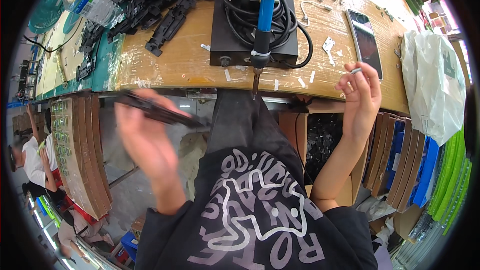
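Note:
My left hand (145, 140), smeared by motion, is closed around a long black plastic part (162, 113) in front of the bench's near edge. My right hand (364, 95) is raised at the right side of the bench, thumb and fingers pinching a small silvery metal piece (355, 71); its exact kind is too small to tell. Between the hands a blue and black electric screwdriver (266, 12) hangs upright, bit pointing down over my lap. Behind it stands a black box (223, 45) with coiled black cable (292, 32) on top.
Similar black plastic parts (170, 25) pile up at the back left, near a clear plastic bottle (92, 7). A phone (365, 40) and a white plastic bag (432, 85) lie at the right. Below the bench, a carton (322, 142) holds small black parts. Other people (40, 157) are far left.

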`<state>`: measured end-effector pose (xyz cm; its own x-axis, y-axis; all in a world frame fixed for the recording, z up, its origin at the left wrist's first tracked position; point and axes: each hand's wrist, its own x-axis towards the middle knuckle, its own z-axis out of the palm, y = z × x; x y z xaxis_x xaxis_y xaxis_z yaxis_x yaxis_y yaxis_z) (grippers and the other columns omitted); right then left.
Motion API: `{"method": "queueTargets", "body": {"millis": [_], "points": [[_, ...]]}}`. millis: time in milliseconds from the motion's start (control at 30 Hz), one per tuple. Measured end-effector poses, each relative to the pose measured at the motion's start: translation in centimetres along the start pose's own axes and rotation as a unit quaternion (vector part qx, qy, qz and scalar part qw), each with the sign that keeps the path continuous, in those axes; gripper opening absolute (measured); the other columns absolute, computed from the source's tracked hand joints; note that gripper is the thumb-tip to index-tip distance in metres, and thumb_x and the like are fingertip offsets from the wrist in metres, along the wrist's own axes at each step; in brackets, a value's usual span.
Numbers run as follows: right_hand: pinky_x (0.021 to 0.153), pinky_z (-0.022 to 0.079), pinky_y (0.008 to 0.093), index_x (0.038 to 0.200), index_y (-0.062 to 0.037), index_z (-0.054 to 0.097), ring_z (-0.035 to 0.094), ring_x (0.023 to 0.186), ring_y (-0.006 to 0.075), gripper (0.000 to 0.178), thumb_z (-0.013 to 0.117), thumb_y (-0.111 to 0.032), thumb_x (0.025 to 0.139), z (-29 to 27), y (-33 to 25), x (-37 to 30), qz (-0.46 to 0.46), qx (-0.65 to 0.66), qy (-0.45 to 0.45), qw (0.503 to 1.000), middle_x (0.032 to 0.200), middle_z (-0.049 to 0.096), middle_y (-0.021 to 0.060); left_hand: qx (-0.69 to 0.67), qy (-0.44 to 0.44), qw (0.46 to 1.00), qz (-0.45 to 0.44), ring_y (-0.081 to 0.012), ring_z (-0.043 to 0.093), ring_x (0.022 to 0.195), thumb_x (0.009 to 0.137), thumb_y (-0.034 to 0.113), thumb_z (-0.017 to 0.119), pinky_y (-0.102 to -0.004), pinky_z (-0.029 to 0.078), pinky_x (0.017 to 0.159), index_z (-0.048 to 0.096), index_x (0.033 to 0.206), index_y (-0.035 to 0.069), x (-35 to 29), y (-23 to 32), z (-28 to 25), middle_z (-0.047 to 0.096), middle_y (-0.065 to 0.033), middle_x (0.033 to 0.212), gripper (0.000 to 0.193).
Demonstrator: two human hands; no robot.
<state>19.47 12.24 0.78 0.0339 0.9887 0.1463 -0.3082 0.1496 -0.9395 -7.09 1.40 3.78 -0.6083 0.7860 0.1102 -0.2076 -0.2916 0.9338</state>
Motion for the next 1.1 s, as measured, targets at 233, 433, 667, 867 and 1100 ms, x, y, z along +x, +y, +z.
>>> {"method": "queueTargets", "body": {"millis": [233, 433, 667, 867, 1100], "points": [[0.057, 0.048, 0.029, 0.097, 0.0027, 0.052, 0.053, 0.067, 0.0153, 0.017, 0.048, -0.003, 0.081, 1.0, 1.3, -4.1, 0.058, 0.019, -0.043, 0.997, 0.087, 0.053, 0.0121, -0.087, -0.129, 0.958, -0.243, -0.016, 0.051, 0.065, 0.068, 0.005, 0.06, -0.0296, 0.05, 0.049, 0.034, 0.112, 0.002, -6.7, -3.7, 2.5, 0.039, -0.0062, 0.086, 0.051], [0.064, 0.049, 0.0289, 0.095, 0.0066, 0.055, 0.057, 0.074, 0.0179, 0.018, 0.049, 0.008, 0.078, 1.7, 1.7, -6.2, 0.031, -0.001, -0.12, 0.992, 0.09, 0.054, 0.0157, -0.165, -0.212, 0.886, -0.377, -0.0172, 0.05, 0.06, 0.071, 0.013, 0.055, -0.0287, 0.05, 0.044, 0.026, 0.119, 0.001, -7.5, -4.1, 3.3, 0.04, -0.0118, 0.086, 0.058], [0.066, 0.049, 0.0303, 0.083, 0.0069, 0.057, 0.059, 0.077, 0.0233, 0.016, 0.059, 0.012, 0.068, 1.6, 2.0, -6.8, 0.046, 0.046, -0.211, 0.975, 0.078, 0.059, 0.0178, -0.291, -0.304, 0.77, -0.48, -0.0199, 0.054, 0.058, 0.071, 0.016, 0.05, -0.0299, 0.052, 0.047, 0.021, 0.123, 0.002, -6.6, -4.4, 3.1, 0.044, -0.0172, 0.089, 0.061], [0.063, 0.048, 0.0287, 0.077, 0.0053, 0.057, 0.058, 0.074, 0.0226, 0.01, 0.061, 0.008, 0.068, 1.6, 2.7, -6.9, 0.038, 0.037, -0.202, 0.978, 0.077, 0.059, 0.0171, -0.115, -0.309, 0.868, -0.371, -0.0194, 0.058, 0.057, 0.072, -0.003, 0.061, -0.0254, 0.048, 0.043, 0.018, 0.114, 0.006, -6.7, -4.5, 3.2, 0.055, -0.0182, 0.079, 0.061], [0.063, 0.047, 0.0259, 0.078, 0.0051, 0.057, 0.057, 0.074, 0.0183, 0.011, 0.062, 0.007, 0.068, 1.3, 3.4, -7.2, 0.037, 0.015, -0.193, 0.98, 0.08, 0.058, 0.0147, 0.01, -0.282, 0.92, -0.273, -0.0144, 0.057, 0.076, 0.079, -0.001, 0.052, -0.0239, 0.047, 0.062, 0.023, 0.111, 0.004, -7.4, -5.1, 3.5, 0.055, -0.0139, 0.09, 0.043]]}}
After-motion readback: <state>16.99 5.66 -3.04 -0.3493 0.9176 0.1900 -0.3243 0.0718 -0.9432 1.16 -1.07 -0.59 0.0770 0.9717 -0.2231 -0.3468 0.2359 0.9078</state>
